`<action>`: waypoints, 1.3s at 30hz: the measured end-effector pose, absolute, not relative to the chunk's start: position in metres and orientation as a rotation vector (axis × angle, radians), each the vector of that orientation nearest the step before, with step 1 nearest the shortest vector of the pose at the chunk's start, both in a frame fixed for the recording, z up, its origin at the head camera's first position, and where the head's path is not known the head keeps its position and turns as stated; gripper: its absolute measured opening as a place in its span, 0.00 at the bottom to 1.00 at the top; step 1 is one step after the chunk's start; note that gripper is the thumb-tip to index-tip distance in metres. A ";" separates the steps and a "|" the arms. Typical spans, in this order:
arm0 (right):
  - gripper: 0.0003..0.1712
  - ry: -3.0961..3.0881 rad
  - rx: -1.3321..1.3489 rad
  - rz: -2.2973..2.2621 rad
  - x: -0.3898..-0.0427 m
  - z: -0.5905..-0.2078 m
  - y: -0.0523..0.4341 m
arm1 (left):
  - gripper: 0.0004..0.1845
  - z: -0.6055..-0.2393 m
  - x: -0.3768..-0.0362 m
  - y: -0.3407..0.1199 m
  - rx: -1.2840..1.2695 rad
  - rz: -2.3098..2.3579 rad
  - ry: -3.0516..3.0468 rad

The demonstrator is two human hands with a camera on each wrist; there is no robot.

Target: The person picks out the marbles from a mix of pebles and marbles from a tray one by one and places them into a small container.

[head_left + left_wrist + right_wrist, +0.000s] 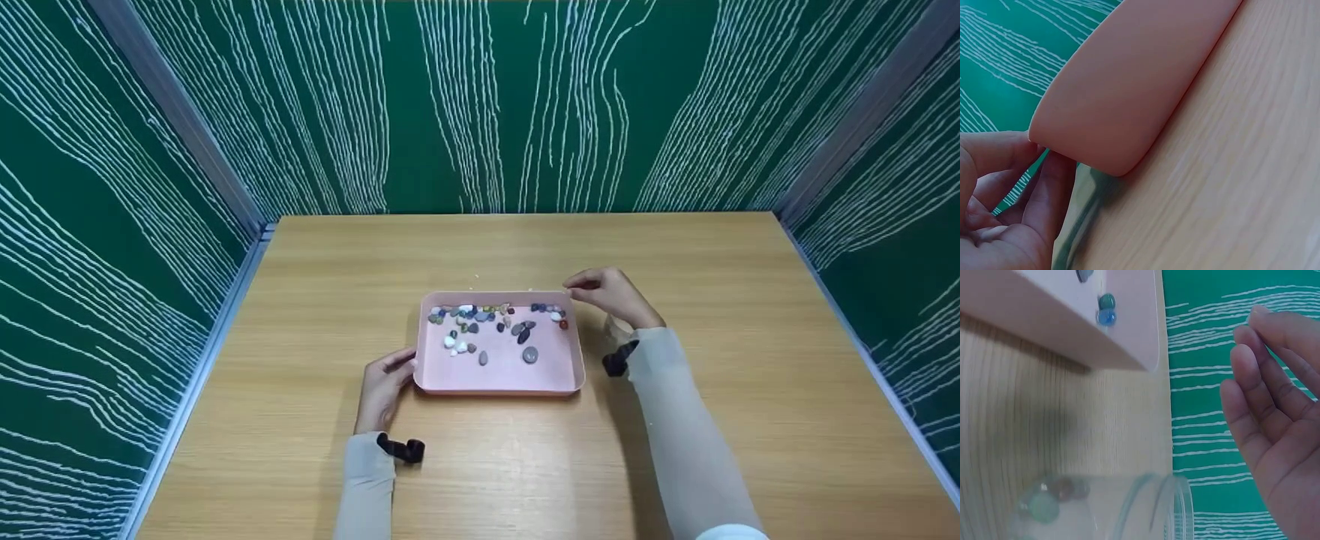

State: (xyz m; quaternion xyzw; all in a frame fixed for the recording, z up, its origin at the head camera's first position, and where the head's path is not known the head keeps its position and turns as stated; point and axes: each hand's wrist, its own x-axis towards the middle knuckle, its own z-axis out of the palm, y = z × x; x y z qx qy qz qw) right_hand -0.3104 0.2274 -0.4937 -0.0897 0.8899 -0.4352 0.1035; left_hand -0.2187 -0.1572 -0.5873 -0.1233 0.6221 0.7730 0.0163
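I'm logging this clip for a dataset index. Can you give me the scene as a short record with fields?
Surface: wooden table
Container: pink tray, shallow, rectangular
Contents: small mixed-colour pebbles, mostly along the far side
Left hand: fingers on the tray's near left corner
Right hand: over the tray's far right corner, fingers loosely curled, holding nothing visible
Also seen: clear jar with a few pebbles, right wrist view only

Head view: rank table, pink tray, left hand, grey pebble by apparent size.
1. table
2. pink tray
3. left hand
4. grey pebble
All lie at a similar distance, so the order is safe.
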 end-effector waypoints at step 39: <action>0.14 2.453 -0.331 -1.244 -0.333 -0.513 0.149 | 0.20 -0.586 -0.219 -0.155 -0.404 2.409 1.934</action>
